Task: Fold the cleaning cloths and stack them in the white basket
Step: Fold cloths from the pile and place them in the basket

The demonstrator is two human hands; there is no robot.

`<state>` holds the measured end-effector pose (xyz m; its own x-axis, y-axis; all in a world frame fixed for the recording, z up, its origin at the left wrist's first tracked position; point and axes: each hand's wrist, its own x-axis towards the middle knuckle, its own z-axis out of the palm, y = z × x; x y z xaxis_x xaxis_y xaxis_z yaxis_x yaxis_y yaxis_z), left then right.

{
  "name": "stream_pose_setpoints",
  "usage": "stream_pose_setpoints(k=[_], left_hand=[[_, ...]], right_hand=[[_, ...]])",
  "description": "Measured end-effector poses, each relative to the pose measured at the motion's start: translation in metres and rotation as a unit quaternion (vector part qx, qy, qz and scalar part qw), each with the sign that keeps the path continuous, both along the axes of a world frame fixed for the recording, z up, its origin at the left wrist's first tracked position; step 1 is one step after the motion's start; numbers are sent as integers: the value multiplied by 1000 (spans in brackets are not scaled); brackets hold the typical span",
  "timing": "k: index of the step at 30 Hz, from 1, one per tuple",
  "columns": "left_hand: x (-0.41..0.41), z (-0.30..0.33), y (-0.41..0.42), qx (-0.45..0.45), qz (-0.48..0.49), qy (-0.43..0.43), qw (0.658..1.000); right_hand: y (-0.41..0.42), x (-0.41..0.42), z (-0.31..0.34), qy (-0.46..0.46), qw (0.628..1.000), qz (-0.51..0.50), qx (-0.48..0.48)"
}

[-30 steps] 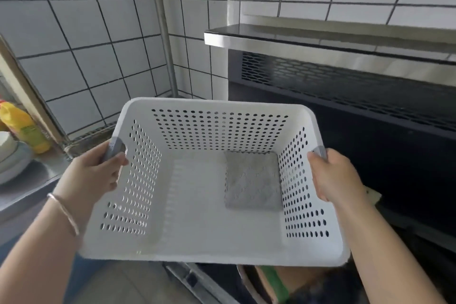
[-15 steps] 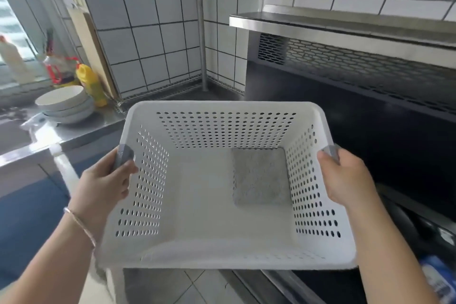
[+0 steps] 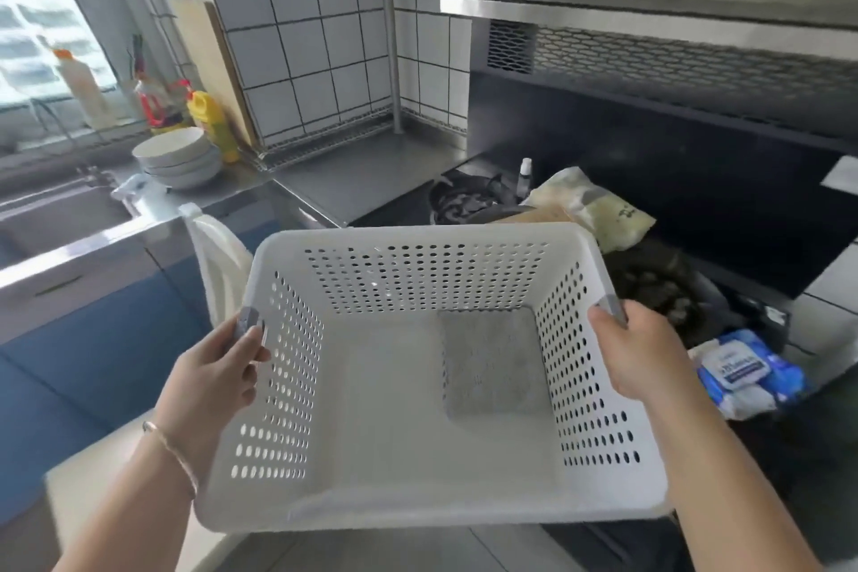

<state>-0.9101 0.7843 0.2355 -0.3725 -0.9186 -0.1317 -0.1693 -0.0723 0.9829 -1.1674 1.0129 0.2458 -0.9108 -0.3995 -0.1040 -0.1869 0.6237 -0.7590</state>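
Head view: left hand (image 3: 211, 369) and right hand (image 3: 638, 355) grip the white basket (image 3: 371, 446) by its side handles; 1 folded grey cloth (image 3: 487, 362) lies inside, nearer the right hand.

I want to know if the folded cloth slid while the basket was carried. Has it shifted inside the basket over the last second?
No. The grey cloth lies flat in the far right corner of the basket, against the right wall, as before.

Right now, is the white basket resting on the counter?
No, the left hand and right hand hold the white basket in the air by its side handles.
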Motion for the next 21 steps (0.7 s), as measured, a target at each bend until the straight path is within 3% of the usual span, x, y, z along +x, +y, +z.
stream_pose_setpoints(k=[12, 21], left_hand=[[148, -33, 114, 25, 188, -11, 982], [310, -52, 180, 30, 373, -64, 925]], right_hand=[[14, 86, -25, -59, 985, 163, 8], [-46, 214, -38, -93, 925, 364, 45]])
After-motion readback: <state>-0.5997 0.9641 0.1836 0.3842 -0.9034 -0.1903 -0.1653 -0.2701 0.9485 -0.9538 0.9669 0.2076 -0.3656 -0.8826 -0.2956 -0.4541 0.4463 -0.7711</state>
